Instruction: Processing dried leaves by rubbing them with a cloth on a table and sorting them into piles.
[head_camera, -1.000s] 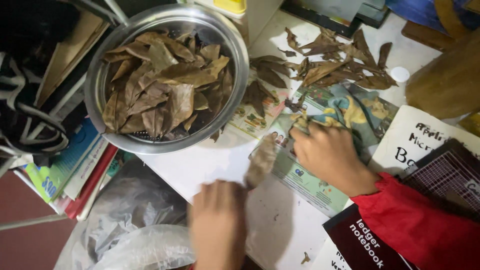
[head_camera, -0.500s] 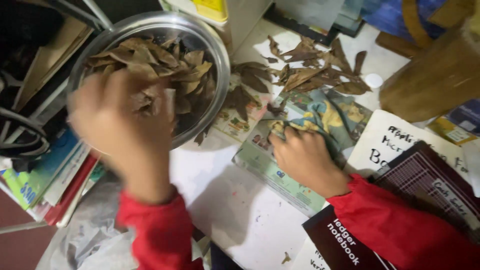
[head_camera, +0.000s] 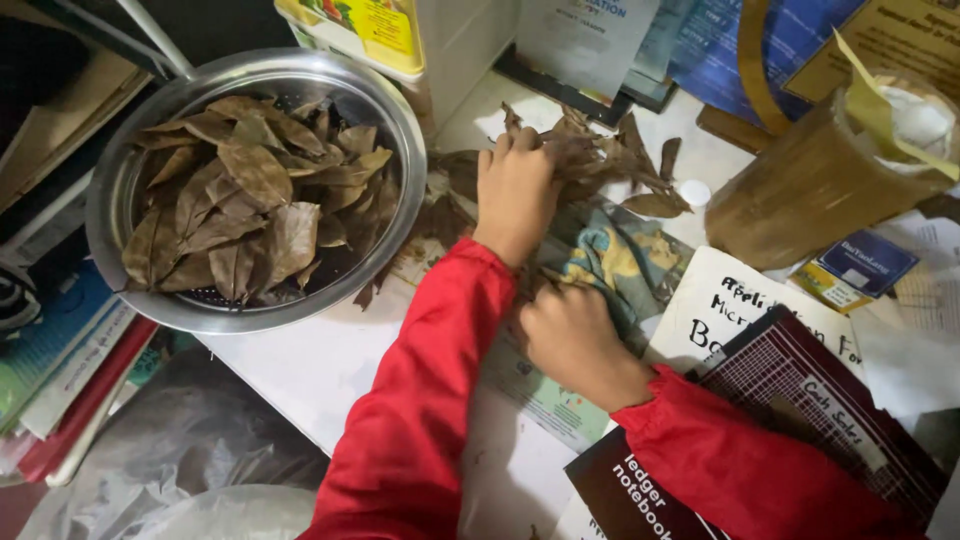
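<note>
Head view: both my hands on the cluttered white counter (head_camera: 330, 370), among dry brown leaves.

Largest first: the round shiny metal colander (head_camera: 115, 215) sits at the counter's left, filled with big dry brown leaves (head_camera: 250, 215), well apart from both hands. At the far right stands a brown cylindrical container (head_camera: 810, 190) with yellow paper sticking out of its top. A dark maroon hardcover ledger book (head_camera: 800, 390) lies under my right red sleeve. Beyond the colander, the loose pile of crumpled dry brown leaves (head_camera: 610, 160) lies on the counter top; my left hand (head_camera: 515, 190) rests on its left edge, grip curled down onto the leaves. My right hand (head_camera: 575, 335) is nearer me, fist pressed together on a colourful printed paper sheet (head_camera: 620, 255); I cannot tell what it holds.
</note>
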